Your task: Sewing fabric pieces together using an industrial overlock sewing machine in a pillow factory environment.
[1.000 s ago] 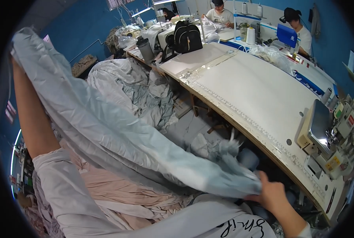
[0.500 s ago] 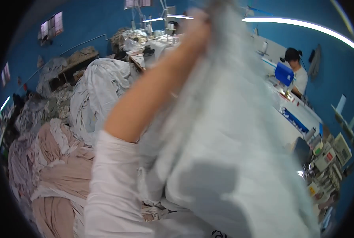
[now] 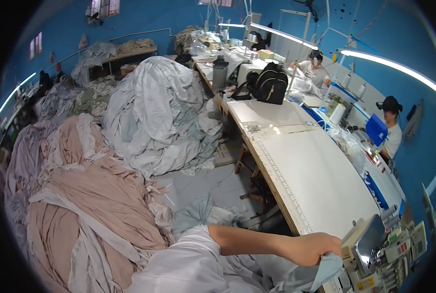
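Note:
My left hand (image 3: 311,248) reaches across to the right at the lower edge, its arm in a white sleeve. Its fingers are closed on a pale blue-grey cloth (image 3: 329,271), whose edge pokes out past the knuckles. More light cloth hangs below the forearm, partly hidden by it. Just beyond the hand stands a sewing machine (image 3: 402,249) with a dark glossy panel (image 3: 369,240) on its near side. My right hand does not show.
A long white worktable (image 3: 306,166) bears a black backpack (image 3: 271,84) and a grey bottle (image 3: 220,73). Heaped on the floor are white-grey fabric (image 3: 154,117) and pinkish-brown fabric (image 3: 96,195). Two people (image 3: 315,71) sit across the table at the right.
My left hand has come down from high in front, swinging right with the cloth, which no longer blocks the middle of the view. The worktable and backpack now show.

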Motion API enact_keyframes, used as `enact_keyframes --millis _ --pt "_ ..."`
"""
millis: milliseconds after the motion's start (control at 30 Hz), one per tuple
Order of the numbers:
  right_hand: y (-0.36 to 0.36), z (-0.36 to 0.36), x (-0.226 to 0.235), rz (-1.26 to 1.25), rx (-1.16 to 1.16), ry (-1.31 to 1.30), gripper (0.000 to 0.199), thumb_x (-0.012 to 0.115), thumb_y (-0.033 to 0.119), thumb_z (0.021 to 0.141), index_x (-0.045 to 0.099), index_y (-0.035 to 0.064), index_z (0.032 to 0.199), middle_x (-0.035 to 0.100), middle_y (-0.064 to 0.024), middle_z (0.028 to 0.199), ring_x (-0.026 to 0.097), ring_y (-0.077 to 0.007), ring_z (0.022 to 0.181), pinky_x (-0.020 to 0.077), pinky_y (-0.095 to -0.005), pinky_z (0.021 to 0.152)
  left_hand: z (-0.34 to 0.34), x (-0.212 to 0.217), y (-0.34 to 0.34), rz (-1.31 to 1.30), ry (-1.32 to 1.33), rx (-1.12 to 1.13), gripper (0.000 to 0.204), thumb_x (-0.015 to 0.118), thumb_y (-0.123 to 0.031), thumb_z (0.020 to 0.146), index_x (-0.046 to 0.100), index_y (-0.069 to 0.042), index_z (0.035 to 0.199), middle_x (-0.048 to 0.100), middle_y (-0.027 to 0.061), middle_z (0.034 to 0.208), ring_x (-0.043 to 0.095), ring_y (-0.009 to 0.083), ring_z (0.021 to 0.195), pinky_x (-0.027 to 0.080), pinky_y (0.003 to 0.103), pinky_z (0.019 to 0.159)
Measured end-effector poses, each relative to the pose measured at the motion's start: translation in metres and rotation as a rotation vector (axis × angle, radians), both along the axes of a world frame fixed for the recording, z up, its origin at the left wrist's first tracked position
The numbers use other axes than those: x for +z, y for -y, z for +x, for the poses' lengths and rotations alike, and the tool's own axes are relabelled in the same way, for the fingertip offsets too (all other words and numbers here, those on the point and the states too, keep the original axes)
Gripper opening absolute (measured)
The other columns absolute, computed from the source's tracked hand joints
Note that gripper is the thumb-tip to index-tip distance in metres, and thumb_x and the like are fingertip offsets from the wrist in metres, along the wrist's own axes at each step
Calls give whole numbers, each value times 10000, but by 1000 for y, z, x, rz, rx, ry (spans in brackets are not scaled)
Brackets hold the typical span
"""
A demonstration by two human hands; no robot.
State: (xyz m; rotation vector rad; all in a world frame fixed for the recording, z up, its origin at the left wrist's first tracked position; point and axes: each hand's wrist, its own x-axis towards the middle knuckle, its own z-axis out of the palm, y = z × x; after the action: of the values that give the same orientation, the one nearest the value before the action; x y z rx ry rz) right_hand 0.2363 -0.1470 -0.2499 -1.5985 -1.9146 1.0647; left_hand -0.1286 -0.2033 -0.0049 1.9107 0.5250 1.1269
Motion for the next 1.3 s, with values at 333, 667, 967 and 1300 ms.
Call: enact_keyframes --millis 333,667,967,1300 --pt "4 -35 -94 -181 -27 14 360 601 272 865 583 -13 1085 606 -199 1026 561 -324 1013 434 -408 886 26 -31 -25 -152 132 61 105 534 -78 850 584 11 878 604 188 788 573 249 706 438 322 662" --pt "96 -67 -128 -328 -437 -132 392 600 276 890 554 -13 1152 586 -217 1097 528 -344 1074 405 -413 947 76 -87 -50 -27 -374 -75 276 564 -71 702 564 -60 977 628 165 887 589 373 897 442 442 736" --pt "148 -88 185 985 -321 122 344 645 118 837 550 -20 1137 626 -146 993 592 -303 921 457 -386 849 123 -110 -28 -53 -465 55 221 605 -106 709 477 -80 887 549 121 735 570 355 751 440 420 648" --pt "117 -37 185 790 -148 46 161 498 -71 706 606 -4 806 622 -168 889 593 -346 863 468 -405 790 157 -109 -3 -50 -332 75 166 668 -104 703 542 -62 803 564 79 776 584 282 724 458 362 617"
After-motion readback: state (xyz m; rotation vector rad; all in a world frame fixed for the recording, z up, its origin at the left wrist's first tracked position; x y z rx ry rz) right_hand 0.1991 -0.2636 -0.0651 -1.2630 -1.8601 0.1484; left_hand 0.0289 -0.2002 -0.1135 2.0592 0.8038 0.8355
